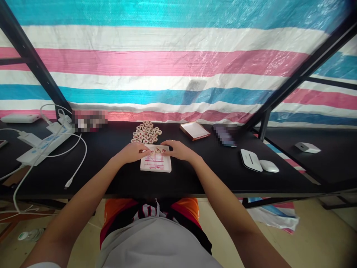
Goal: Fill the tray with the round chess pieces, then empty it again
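A shallow white box (155, 167) with red board lines on its floor lies on the black desk. Inside it, a short row of round xiangqi pieces (157, 150) runs along the far wall. My left hand (134, 152) is closed at the far left corner, its thumb over the rim beside the row's left end. At the far right corner my right hand (181, 150) grips the rim, fingers behind the far wall and thumb inside near the rightmost piece. Just beyond the box, many loose xiangqi pieces (145, 133) lie face up in a cluster. Some fingertips are hidden.
An open box lid (195, 131) lies at the back right, near a blurred dark item (224, 135). Further right are a white flat device (251, 160) and a white mouse (269, 166). A power strip (46, 145) with white cables (85, 149) occupies the left side.
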A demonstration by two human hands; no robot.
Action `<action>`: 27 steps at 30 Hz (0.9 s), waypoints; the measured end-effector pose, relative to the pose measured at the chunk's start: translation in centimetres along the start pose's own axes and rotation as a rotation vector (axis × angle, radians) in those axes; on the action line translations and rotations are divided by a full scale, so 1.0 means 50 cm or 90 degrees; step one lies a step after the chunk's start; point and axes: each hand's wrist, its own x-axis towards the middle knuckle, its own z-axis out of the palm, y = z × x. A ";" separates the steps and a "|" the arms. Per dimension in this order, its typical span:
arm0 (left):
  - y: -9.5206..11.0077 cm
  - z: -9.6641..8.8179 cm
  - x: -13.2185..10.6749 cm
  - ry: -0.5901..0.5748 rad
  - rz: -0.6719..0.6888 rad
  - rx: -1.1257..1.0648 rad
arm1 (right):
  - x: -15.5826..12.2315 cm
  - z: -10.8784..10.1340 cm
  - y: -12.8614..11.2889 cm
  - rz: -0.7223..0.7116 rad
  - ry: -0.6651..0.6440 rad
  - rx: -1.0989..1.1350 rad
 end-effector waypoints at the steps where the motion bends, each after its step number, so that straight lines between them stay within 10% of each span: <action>1: 0.001 0.000 0.000 -0.003 -0.003 0.008 | 0.001 0.002 -0.001 -0.002 0.009 0.003; 12: 0.008 0.010 0.000 0.109 0.082 0.088 | 0.008 0.014 0.002 -0.016 0.044 -0.004; 27: 0.030 0.008 0.000 0.004 0.121 0.022 | 0.008 0.014 0.005 0.007 0.032 0.049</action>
